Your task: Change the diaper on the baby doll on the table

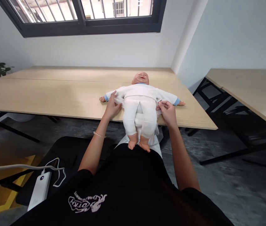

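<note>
Black shirt (137, 182) fills the near foreground, bearing a pale print (87, 203) of a figure and a badge; its letters look like "OTKH", and the curved wording beside it is too unclear to read. Left of the shirt, a white power bank (40, 190) lies on a black chair (69, 147), a short white cable (61, 174) by its end; any mark on its face is too faint to make out.

Ahead, a doll (139, 91) lies face up on the pale table (76, 97), head toward the window (84, 29), arms spread, its 2 bare feet out past the near edge. It wears a white top with blue cuffs and white leggings; no lettering can be made out on them. White padding (155, 144) shows under its legs and hangs over the edge.

Left hand (112, 106), below a beaded bracelet (99, 135), is at the doll's side, thumb and forefinger spread with white material between them. Right hand (168, 111) is at the opposite hip, fingertips drawn together narrowly beside white material; whether they pinch it, I cannot tell. On the right stands a 2nd table (250, 91).
</note>
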